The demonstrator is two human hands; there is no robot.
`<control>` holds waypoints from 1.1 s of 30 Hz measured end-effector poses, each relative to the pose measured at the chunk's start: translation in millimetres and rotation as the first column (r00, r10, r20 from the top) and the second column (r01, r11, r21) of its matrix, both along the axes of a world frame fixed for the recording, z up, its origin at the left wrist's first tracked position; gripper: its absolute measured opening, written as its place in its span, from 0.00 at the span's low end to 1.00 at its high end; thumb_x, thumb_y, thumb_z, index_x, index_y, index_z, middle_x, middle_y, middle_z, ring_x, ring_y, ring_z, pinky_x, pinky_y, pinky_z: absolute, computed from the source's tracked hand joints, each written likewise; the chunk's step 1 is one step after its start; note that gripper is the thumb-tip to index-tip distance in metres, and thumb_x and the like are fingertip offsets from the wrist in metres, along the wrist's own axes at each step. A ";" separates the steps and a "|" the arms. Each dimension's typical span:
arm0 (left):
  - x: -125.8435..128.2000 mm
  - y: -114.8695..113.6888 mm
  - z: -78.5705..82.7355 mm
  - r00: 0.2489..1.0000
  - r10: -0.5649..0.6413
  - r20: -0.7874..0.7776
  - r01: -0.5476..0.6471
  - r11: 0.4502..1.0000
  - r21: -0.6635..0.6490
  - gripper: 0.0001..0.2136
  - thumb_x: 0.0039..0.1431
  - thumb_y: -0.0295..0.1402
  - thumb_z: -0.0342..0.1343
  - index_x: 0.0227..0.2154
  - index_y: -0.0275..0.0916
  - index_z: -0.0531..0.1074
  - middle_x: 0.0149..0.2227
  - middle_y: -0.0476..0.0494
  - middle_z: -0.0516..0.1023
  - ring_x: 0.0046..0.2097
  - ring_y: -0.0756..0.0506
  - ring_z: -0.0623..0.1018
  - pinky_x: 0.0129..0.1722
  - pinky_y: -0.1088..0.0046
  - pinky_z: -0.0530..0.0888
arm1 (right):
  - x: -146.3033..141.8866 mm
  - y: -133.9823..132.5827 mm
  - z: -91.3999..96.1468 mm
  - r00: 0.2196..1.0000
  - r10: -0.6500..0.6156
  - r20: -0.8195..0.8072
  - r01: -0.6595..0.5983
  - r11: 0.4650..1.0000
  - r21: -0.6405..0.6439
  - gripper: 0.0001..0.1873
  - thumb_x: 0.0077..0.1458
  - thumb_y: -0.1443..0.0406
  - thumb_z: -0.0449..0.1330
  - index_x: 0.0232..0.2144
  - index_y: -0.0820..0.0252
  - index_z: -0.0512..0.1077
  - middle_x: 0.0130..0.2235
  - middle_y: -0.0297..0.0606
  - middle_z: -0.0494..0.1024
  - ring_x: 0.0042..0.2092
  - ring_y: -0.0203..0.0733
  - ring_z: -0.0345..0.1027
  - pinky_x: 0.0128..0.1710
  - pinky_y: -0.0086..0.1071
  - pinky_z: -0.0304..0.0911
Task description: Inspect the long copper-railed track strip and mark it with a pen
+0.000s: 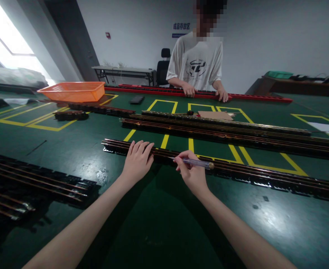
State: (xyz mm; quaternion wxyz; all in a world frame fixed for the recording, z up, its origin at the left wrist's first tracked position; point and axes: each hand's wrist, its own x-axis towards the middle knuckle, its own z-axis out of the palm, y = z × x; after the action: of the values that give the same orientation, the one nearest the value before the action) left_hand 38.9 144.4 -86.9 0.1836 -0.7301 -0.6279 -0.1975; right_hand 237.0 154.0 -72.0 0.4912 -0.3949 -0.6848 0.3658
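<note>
A long black rail with copper-coloured strips (237,170) lies across the table in front of me. My left hand (137,160) rests on this rail near its left end, fingers stretched out over it and holding nothing. My right hand (191,170) pinches a slim pen-like tool (199,163) with a clear purplish barrel and a brass-coloured end. Its thin tip points left at the rail, between my two hands; whether it touches the strips I cannot tell.
More black rails (209,130) lie beyond, and others (41,179) at the near left. An orange basket (71,91) stands at the back left. Across the green table (77,149), a co-worker (198,63) has both hands on a red rail (259,98). A cardboard piece (214,115) lies mid-table.
</note>
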 end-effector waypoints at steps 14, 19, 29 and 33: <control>-0.8 0.1 -0.5 1.000 0.002 0.030 -0.002 1.000 -0.014 0.17 0.63 0.32 0.42 0.53 0.35 0.66 0.52 0.39 0.72 0.58 0.38 0.66 0.62 0.51 0.57 | -1.2 -2.9 3.2 0.999 -0.033 -0.040 0.031 0.999 -0.030 0.09 0.56 0.59 0.56 0.28 0.58 0.65 0.26 0.34 0.74 0.24 0.34 0.68 0.21 0.27 0.62; -1.1 0.1 -1.1 1.000 -0.002 0.022 0.003 1.000 -0.010 0.18 0.63 0.31 0.41 0.53 0.36 0.65 0.52 0.39 0.71 0.58 0.38 0.65 0.62 0.51 0.57 | -1.0 -2.7 3.8 0.999 -0.027 -0.043 0.025 0.999 -0.035 0.09 0.56 0.59 0.56 0.28 0.58 0.65 0.26 0.34 0.74 0.24 0.34 0.68 0.20 0.27 0.62; -1.7 0.3 -2.2 0.999 0.012 0.031 -0.012 1.000 0.006 0.19 0.61 0.26 0.41 0.53 0.35 0.65 0.52 0.39 0.71 0.58 0.39 0.65 0.63 0.53 0.57 | 1.4 0.7 0.4 0.999 -0.017 -0.030 0.017 1.000 -0.016 0.10 0.56 0.58 0.56 0.28 0.59 0.66 0.27 0.35 0.75 0.24 0.34 0.68 0.19 0.27 0.63; -2.5 0.4 -2.2 1.000 0.011 0.026 -0.011 1.000 0.002 0.19 0.62 0.26 0.40 0.54 0.37 0.65 0.52 0.39 0.71 0.58 0.39 0.66 0.62 0.52 0.58 | 1.8 0.5 1.3 0.999 -0.014 -0.030 0.013 1.000 -0.021 0.09 0.56 0.59 0.56 0.29 0.59 0.65 0.27 0.35 0.75 0.24 0.34 0.68 0.20 0.26 0.63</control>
State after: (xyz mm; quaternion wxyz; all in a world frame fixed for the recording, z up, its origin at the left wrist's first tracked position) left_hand 36.4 144.7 -89.1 0.1773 -0.7236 -0.6342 -0.2067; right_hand 238.8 154.5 -70.7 0.4997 -0.3992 -0.6708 0.3754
